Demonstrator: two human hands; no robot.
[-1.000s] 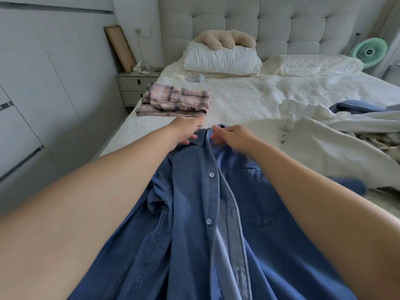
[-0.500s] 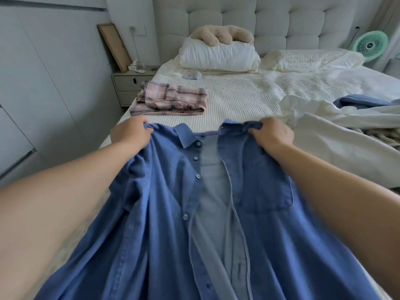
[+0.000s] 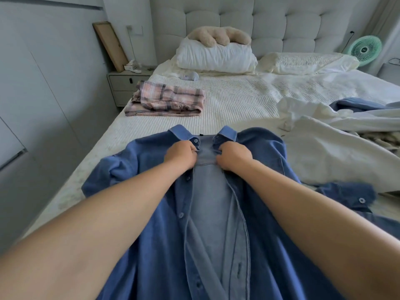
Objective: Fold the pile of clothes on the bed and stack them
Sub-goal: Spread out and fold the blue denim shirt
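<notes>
both hands moved inward, left hand and right hand gripping shirt plackets.

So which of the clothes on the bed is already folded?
The pink plaid garment near the nightstand: it lies in a neat folded bundle. The blue denim shirt is spread open, and the white garment lies crumpled.

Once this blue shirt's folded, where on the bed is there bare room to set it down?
Bare quilt lies between the plaid folded clothes and the white garment pile, beyond the blue shirt collar. The right side is crowded.
</notes>
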